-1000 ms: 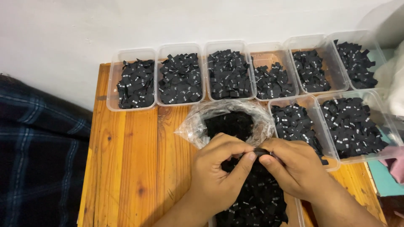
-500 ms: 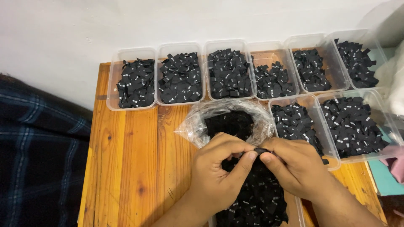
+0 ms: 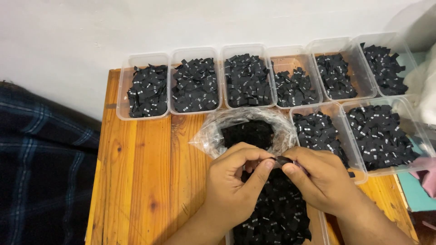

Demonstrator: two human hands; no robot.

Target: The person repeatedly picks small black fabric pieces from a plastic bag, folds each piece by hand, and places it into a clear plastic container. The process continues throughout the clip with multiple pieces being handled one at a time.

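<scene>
My left hand [image 3: 234, 181] and my right hand [image 3: 318, 179] meet over the wooden table [image 3: 141, 172], fingertips pinched together on one small black fabric label [image 3: 284, 159]. Under my hands lies a heap of the same black labels [image 3: 277, 213] in a clear container. Just beyond my fingers sits an open clear plastic bag [image 3: 213, 134] with more black labels inside.
Several clear plastic tubs of black labels line the table's far edge, from the leftmost tub [image 3: 121, 97] to the rightmost [image 3: 408, 54]. Two more tubs [image 3: 359, 174] stand at the right. A dark plaid cloth [image 3: 41, 168] lies left of the table.
My hands have barely moved. The fingertips have shifted slightly on the small label between them.
</scene>
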